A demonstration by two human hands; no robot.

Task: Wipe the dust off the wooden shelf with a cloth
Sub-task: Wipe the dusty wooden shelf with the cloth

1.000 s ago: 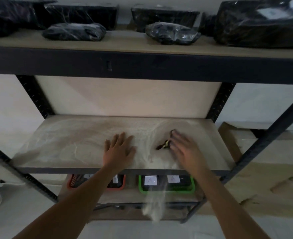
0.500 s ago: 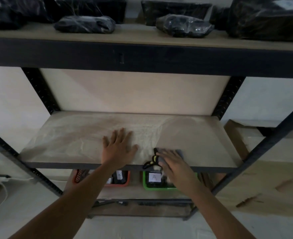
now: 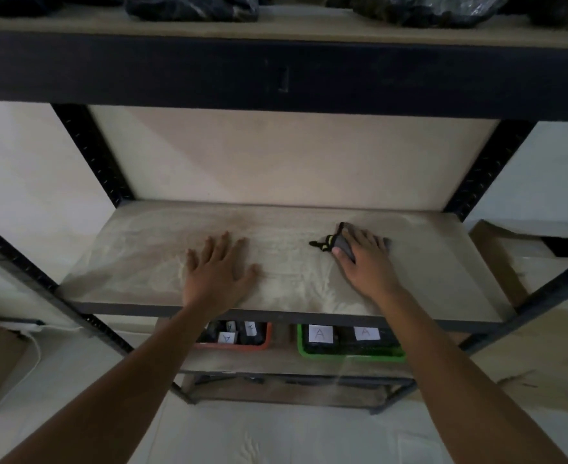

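The wooden shelf (image 3: pixel 135 249) is a pale board in a black metal rack, streaked with light dust. My right hand (image 3: pixel 366 262) presses flat on a dark grey cloth (image 3: pixel 341 241) at the middle right of the board; the cloth's black and yellow tag pokes out to the left. Most of the cloth is hidden under my palm. My left hand (image 3: pixel 219 272) lies flat on the board with its fingers spread, to the left of the cloth and holding nothing.
Black-wrapped bundles (image 3: pixel 188 6) sit on the shelf above. Below are a red tray (image 3: pixel 235 336) and a green tray (image 3: pixel 349 343) with paper labels. Black slanted uprights (image 3: pixel 91 155) frame the rack. Cardboard (image 3: pixel 510 272) leans at the right.
My right hand has slid the cloth from the front edge back toward the rear right of the board. My left hand has stayed flat in place. Falling dust no longer shows below the shelf.
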